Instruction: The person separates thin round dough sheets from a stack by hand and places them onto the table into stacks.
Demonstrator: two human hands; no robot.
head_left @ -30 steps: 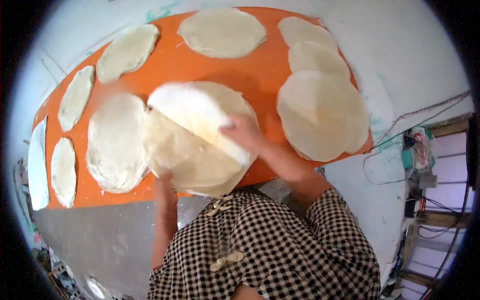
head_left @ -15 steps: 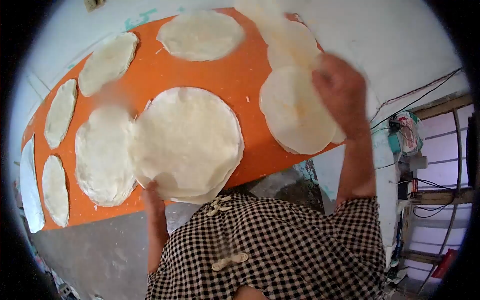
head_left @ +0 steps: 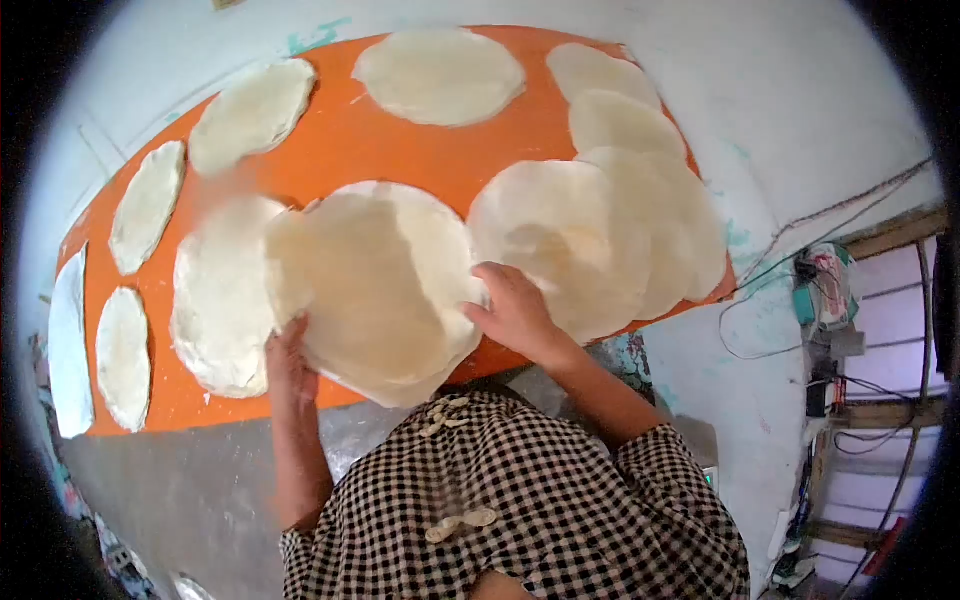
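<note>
My left hand pinches the near-left edge of a thin round dough sheet, which is blurred and lies over a stack in the middle of the orange table. My right hand touches the stack's right edge, thumb and fingers apart. Right beside it, a round dough sheet overlaps several other thin sheets fanned along the table's right side. To the left of the middle stack, a thicker stack of dough sheets with uneven edges lies partly under its edge.
More round dough pieces lie along the table's back and left side. A white folded strip sits at the far-left edge of the orange table. Dark cables hang by the wall at right.
My right hand has come from the fanned sheets at right to the middle stack. The blurred sheet seen lifted at the back right is down, and the fanned sheets lie differently.
</note>
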